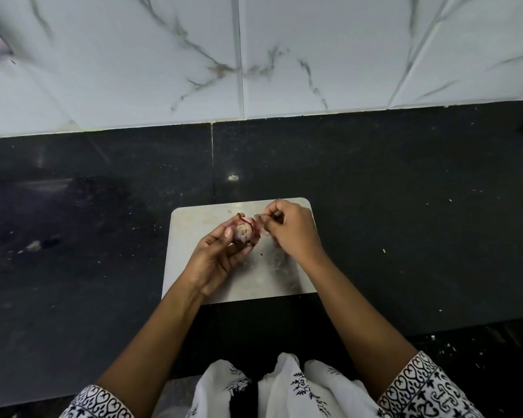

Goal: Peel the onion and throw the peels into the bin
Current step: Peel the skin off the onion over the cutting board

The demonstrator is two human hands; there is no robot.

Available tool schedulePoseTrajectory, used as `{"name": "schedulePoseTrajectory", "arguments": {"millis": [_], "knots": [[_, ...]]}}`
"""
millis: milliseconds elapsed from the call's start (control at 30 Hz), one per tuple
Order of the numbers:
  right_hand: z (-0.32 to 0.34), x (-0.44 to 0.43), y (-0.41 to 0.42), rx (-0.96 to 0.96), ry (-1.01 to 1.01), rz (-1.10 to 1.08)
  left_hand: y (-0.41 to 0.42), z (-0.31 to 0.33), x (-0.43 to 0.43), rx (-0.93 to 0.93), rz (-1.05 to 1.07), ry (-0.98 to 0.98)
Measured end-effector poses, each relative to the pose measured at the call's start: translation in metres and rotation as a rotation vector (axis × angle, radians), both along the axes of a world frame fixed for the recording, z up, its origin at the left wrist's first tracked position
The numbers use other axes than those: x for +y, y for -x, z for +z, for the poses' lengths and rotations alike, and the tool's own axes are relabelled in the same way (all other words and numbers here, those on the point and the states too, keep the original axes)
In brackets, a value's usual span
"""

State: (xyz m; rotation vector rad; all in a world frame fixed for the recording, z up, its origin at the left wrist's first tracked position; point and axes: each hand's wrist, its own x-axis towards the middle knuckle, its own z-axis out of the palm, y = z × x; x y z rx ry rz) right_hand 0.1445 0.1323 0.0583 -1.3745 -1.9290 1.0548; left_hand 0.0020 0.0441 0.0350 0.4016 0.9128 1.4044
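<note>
The onion (pixel 244 233) is gripped at the curled fingertips of the left hand (pixel 216 260). Just beside it, a peel (pixel 260 220) is pinched by the right hand (pixel 290 233).

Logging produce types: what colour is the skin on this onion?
The onion has pinkish-purple skin, paler where bared; the head view shows it.

Pale chopping board (pixel 185 234) sits nr front edge of black stone counter (pixel 405 188), flecked w/ crumbs (pixel 384 251); white marble-look wall tiles (pixel 163 55) line counter's back edge.
</note>
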Motion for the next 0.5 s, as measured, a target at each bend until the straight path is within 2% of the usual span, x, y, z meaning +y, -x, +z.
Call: {"name": "schedulePoseTrajectory", "arguments": {"millis": [100, 233, 300, 400, 500], "knots": [[0.001, 0.002, -0.006, -0.09, -0.125, -0.034, -0.001, -0.004, -0.003, -0.067, -0.039, -0.04], [-0.008, -0.002, -0.005, -0.06, -0.13, 0.051, -0.001, -0.013, -0.001, -0.1, 0.076, 0.039], [-0.01, -0.003, -0.004, -0.106, -0.122, 0.126, 0.0, -0.017, -0.001, -0.08, 0.126, 0.074], [-0.005, -0.005, -0.004, -0.203, -0.036, 0.231, 0.002, -0.019, -0.001, -0.022, 0.102, 0.073], [0.001, -0.006, -0.003, -0.063, 0.093, 0.187, 0.002, -0.02, 0.0, -0.041, 0.086, 0.073]]}}
